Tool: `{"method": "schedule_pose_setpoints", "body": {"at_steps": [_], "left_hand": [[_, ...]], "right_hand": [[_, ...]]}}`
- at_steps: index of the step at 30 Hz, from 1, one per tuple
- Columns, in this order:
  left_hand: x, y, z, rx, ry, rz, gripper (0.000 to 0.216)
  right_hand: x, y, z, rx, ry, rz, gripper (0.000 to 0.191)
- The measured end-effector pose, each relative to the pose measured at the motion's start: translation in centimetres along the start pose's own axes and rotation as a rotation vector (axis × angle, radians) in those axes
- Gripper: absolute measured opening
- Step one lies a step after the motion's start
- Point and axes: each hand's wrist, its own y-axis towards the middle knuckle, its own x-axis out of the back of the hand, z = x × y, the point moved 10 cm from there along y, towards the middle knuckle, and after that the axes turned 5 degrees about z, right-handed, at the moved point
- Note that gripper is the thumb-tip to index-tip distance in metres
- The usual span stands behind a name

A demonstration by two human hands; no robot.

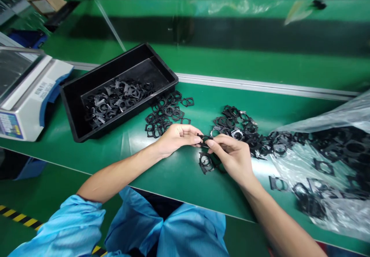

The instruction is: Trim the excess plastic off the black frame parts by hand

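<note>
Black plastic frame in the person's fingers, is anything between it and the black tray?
Yes. The left hand pinching the black plastic frame is on the tray side of it, and a loose heap of black frames lies on the green mat before the black tray.

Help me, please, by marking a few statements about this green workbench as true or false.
The left hand and the right hand both pinch a small black plastic frame. True.

The clear plastic bag lies left of the black tray. False: it lies right of the tray.

The tray holds a heap of similar frames. True.

The digital scale stands right of the tray. False: it stands left of it.
</note>
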Motion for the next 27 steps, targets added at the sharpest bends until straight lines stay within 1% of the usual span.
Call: {"method": "schedule_pose_setpoints", "body": {"at_steps": [4, 7, 13, 16, 21, 24, 27], "left_hand": [[0.1, -0.3, -1.3, -0.119, 0.109, -0.05, 0.04], [0.1, -0.5, -1.8, -0.165, 0.171, -0.069, 0.037], [-0.3, -0.3, -1.2, -0.107, 0.123, 0.006, 0.038], [-0.5, -0.2, -1.2, -0.093, 0.117, 0.032, 0.04], [-0.1, -0.4, -1.7, -0.115, 0.147, -0.032, 0.041], [-0.2, -0.6, -2.0, -0.153, 0.163, -0.053, 0.039], [-0.3, -0.6, -2.1, -0.18, 0.159, -0.045, 0.037]], "right_hand": [[-0.1, 0.0, -0.3, -0.022, 0.05, 0.0, 0.036], [0.1, 0.0, -0.3, -0.019, 0.058, -0.02, 0.035], [0.3, 0.0, -0.5, -0.055, 0.14, -0.05, 0.032], [0.0, 0.0, -1.0, -0.106, 0.211, -0.024, 0.031], [-0.6, -0.2, -1.4, -0.153, 0.241, 0.023, 0.035], [-0.5, -0.2, -1.2, -0.125, 0.231, 0.011, 0.032], [-0.3, -0.1, -0.9, -0.082, 0.207, -0.016, 0.032]]}}
